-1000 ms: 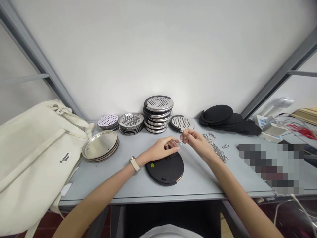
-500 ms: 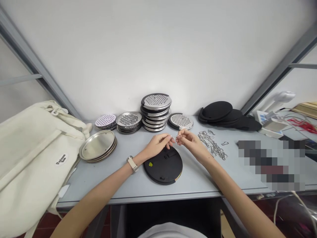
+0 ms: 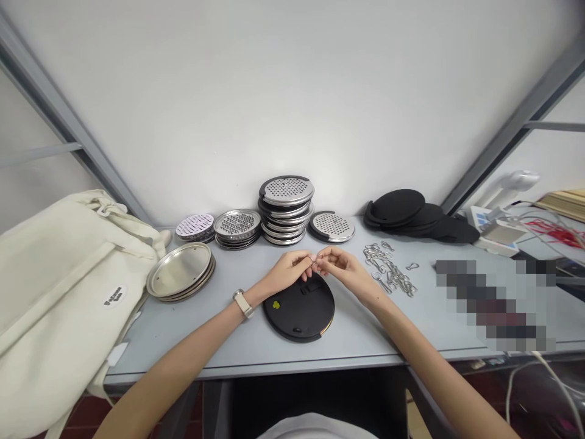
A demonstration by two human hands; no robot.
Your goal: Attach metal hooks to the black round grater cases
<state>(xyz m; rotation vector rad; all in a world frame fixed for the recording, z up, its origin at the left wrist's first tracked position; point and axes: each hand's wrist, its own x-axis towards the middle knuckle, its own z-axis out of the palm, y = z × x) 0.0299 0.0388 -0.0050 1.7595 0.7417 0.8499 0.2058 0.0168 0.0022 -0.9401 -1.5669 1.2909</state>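
Observation:
My left hand (image 3: 287,271) and my right hand (image 3: 340,266) meet fingertip to fingertip just above the far edge of a round black lid (image 3: 299,306) that lies flat on the grey table (image 3: 237,335). Between the pinched fingers is a small silver metal clip (image 3: 313,259), held by both hands. A watch with a pale strap sits on my left wrist. A pile of similar silver clips (image 3: 388,269) lies on the table just right of my right hand.
Stacks of perforated metal discs (image 3: 286,208) stand along the wall, with plain metal plates (image 3: 181,278) at the left. Black lids (image 3: 411,213) are piled at the back right. A cream cloth bag (image 3: 59,286) hangs off the left edge. Devices and wires (image 3: 507,225) crowd the far right.
Both hands have drifted slightly left and nearer to me, closing together over the black lid's far edge. The clip stays pinched between them.

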